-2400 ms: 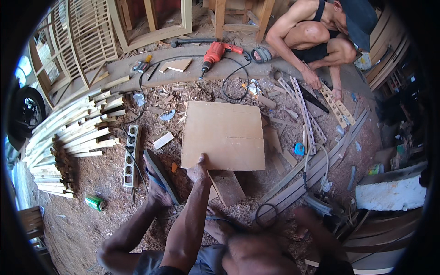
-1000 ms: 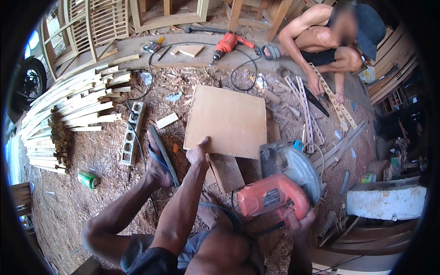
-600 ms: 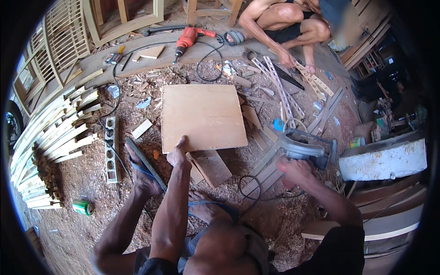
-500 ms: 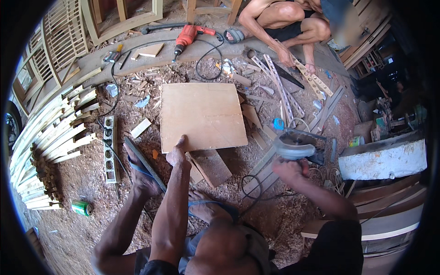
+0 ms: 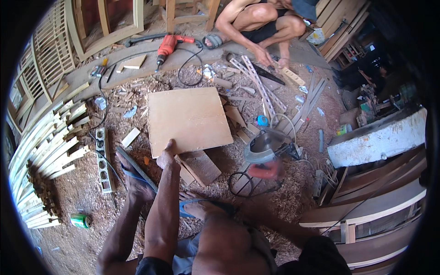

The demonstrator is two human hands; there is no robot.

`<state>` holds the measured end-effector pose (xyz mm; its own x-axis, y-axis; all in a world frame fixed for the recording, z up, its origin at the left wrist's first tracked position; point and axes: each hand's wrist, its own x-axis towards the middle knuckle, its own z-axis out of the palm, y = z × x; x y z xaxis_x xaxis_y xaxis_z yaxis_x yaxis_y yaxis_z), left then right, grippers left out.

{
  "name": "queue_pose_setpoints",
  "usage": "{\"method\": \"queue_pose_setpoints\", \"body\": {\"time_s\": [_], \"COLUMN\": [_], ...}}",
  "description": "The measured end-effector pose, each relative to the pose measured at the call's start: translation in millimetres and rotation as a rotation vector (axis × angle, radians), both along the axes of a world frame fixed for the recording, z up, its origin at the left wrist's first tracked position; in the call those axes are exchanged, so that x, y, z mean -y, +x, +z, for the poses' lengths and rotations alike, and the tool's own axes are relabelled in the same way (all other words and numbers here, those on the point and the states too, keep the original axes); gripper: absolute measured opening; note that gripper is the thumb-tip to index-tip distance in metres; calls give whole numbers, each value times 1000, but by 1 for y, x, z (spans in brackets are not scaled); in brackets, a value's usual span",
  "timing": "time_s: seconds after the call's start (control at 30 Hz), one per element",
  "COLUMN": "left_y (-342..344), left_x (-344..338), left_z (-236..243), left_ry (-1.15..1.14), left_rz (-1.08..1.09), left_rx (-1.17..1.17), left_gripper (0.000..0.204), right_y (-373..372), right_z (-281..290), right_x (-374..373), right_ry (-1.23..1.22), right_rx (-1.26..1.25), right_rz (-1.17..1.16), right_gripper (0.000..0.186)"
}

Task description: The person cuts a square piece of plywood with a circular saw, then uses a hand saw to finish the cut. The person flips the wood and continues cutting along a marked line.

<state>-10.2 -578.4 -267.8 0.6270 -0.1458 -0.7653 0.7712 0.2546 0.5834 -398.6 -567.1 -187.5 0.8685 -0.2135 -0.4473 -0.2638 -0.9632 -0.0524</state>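
Pale tan is noted across the square board (image 5: 189,115). On the circular saw (image 5: 266,158), red and grey are recorded. Drill (image 5: 167,46): red, black at the front. Can (image 5: 80,221): green. Tape measure (image 5: 262,120): blue. Off-white is seen on the power strip (image 5: 103,158), patterned by dark round sockets (image 5: 103,174).

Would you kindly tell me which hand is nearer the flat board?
Left: the left hand holds the board by its near edge, thumb on top. The right hand, blurred, is apart, to its lower right.
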Motion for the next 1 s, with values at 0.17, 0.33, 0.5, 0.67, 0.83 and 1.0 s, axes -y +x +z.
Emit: {"method": "queue_pose_setpoints", "body": {"time_s": [0.17,0.33,0.5,0.67,0.83,1.0], "left_y": [5,18,18,8,2,0], "left_x": [1,2,2,3,-3,-3], "left_z": [-19,-33,-29,-6,10,10], "left_ry": [-7,-87,-97,30,-7,18], "left_rz": [-26,-122,-148,-82,-53,-47], "left_rx": [33,-42,32,127,143,159], "left_gripper": [52,48,55,55,52,52], "right_y": [-35,-56,-82,-112,-93,21], "right_z": [-17,-10,2,35,77,32], "right_x": [-46,-75,-104,-107,-45,70], "right_ry": [100,175,212,262,54,-352], "right_rx": [351,-133,-109,-272,-206,-11], "right_rz": [-351,-516,-587,-708,-628,-108], "right_gripper": [35,35,34,34,33,19]}}
